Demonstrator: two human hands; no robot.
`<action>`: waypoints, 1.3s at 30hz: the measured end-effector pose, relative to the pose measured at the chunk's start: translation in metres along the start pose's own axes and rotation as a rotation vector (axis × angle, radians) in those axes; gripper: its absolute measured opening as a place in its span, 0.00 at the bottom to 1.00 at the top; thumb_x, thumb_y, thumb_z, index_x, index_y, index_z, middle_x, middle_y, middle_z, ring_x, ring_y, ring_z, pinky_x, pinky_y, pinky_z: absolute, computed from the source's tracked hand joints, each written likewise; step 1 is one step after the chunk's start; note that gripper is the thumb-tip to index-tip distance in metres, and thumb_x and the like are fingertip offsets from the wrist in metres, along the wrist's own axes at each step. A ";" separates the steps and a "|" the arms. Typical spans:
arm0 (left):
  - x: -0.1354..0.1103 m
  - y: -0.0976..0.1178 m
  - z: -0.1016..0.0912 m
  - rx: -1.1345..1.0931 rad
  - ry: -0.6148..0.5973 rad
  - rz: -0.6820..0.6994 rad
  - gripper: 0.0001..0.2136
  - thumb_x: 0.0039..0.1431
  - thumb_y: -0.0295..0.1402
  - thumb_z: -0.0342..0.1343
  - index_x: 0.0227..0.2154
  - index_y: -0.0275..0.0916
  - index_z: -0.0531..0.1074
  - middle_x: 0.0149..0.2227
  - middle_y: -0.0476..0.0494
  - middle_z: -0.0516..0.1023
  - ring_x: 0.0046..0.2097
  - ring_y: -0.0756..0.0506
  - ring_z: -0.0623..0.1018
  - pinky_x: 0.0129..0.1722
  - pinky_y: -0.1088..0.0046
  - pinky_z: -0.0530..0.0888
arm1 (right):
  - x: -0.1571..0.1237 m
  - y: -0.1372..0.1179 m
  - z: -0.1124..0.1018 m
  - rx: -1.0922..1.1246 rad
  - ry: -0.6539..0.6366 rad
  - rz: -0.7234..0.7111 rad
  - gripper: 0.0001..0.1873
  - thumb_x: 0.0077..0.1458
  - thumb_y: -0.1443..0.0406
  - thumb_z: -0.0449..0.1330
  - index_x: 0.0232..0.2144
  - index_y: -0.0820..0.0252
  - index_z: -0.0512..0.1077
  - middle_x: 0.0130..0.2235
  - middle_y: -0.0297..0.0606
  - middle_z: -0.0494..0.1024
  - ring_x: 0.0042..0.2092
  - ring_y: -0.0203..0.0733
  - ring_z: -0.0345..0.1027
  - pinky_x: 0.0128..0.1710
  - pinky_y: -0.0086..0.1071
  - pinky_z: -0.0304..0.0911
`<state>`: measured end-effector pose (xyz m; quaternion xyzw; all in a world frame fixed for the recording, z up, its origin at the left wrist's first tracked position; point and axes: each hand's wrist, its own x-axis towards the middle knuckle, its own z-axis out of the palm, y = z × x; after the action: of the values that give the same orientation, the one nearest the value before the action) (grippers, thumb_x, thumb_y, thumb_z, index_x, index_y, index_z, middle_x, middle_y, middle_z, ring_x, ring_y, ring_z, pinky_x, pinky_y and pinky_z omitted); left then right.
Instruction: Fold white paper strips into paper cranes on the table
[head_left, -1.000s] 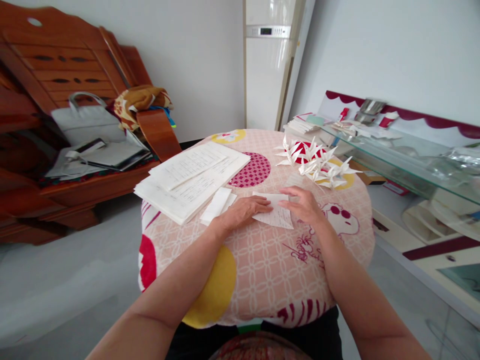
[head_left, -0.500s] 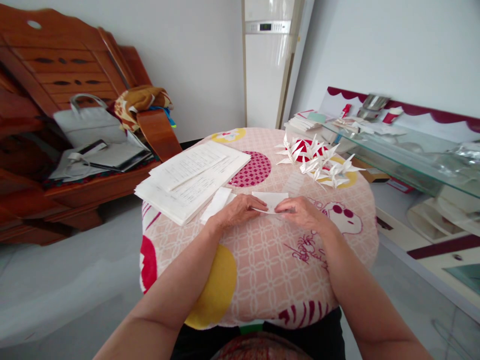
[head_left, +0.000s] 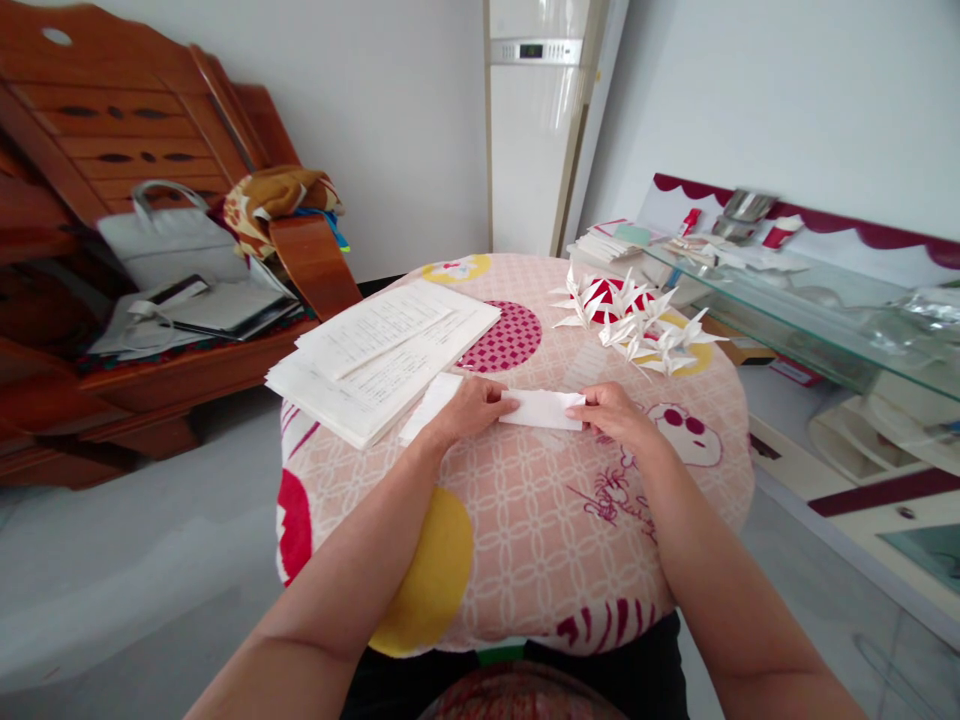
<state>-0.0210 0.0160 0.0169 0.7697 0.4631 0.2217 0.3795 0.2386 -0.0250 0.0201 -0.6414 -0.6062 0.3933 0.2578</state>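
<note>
Between my hands is a white strip of paper (head_left: 543, 409), stretched flat and facing me just over the table. My left hand (head_left: 474, 408) pinches its left end, thumb in front. At the right end, my right hand (head_left: 609, 411) grips it between thumb and fingers. More white paper strips (head_left: 433, 405) lie beside my left wrist, partly covered by it. Further left is a stack of written sheets (head_left: 382, 365). Several folded white paper cranes (head_left: 637, 320) stand in a cluster at the back right of the table.
A patterned cloth (head_left: 525, 540) covers the round table. To the right is a glass shelf (head_left: 847, 310) with papers, cups and plastic. A wooden bench (head_left: 150, 360) with a bag (head_left: 169, 235) stands left. Behind the table rises a tall white appliance (head_left: 534, 150).
The paper has gone from a partly folded piece lying low to a flat strip held up between both hands. My fingers have shifted to its two ends.
</note>
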 end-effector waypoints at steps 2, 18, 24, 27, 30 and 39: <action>0.002 0.001 0.004 0.043 0.068 -0.098 0.17 0.59 0.38 0.55 0.17 0.37 0.67 0.17 0.53 0.67 0.22 0.53 0.64 0.25 0.76 0.60 | 0.002 -0.001 0.004 -0.035 0.053 0.000 0.11 0.50 0.61 0.63 0.21 0.61 0.72 0.18 0.30 0.69 0.18 0.31 0.57 0.19 0.26 0.50; 0.009 0.015 0.018 0.432 0.231 -0.336 0.10 0.58 0.37 0.59 0.30 0.36 0.80 0.32 0.39 0.82 0.39 0.41 0.81 0.41 0.69 0.72 | 0.003 -0.021 0.012 -0.481 0.197 0.112 0.14 0.57 0.63 0.59 0.25 0.62 0.81 0.20 0.40 0.76 0.28 0.43 0.72 0.28 0.31 0.57; 0.009 0.014 0.017 0.445 0.223 -0.332 0.09 0.58 0.36 0.58 0.31 0.37 0.81 0.31 0.41 0.82 0.39 0.42 0.81 0.41 0.72 0.73 | 0.006 -0.022 0.012 -0.488 0.208 0.151 0.13 0.55 0.63 0.60 0.28 0.64 0.83 0.22 0.44 0.79 0.29 0.45 0.75 0.30 0.31 0.62; 0.008 0.015 0.016 0.445 0.205 -0.328 0.09 0.58 0.35 0.57 0.31 0.37 0.81 0.29 0.42 0.82 0.38 0.43 0.81 0.42 0.72 0.73 | 0.007 -0.021 0.012 -0.480 0.217 0.157 0.12 0.55 0.64 0.60 0.28 0.64 0.82 0.23 0.45 0.80 0.29 0.45 0.75 0.31 0.32 0.63; 0.009 0.015 0.015 0.438 0.207 -0.329 0.10 0.58 0.35 0.58 0.30 0.36 0.81 0.27 0.42 0.81 0.37 0.43 0.81 0.42 0.71 0.73 | 0.009 -0.019 0.012 -0.436 0.230 0.166 0.11 0.52 0.65 0.61 0.26 0.64 0.82 0.22 0.46 0.79 0.29 0.47 0.76 0.29 0.32 0.63; 0.009 0.016 0.013 0.401 0.182 -0.347 0.08 0.57 0.33 0.58 0.29 0.37 0.81 0.20 0.45 0.77 0.33 0.44 0.81 0.41 0.72 0.74 | 0.013 -0.013 0.012 -0.447 0.231 0.165 0.12 0.51 0.64 0.60 0.23 0.63 0.81 0.20 0.46 0.78 0.28 0.47 0.76 0.28 0.32 0.64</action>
<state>0.0006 0.0143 0.0213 0.7155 0.6548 0.1254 0.2087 0.2206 -0.0127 0.0211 -0.7703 -0.5903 0.1936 0.1441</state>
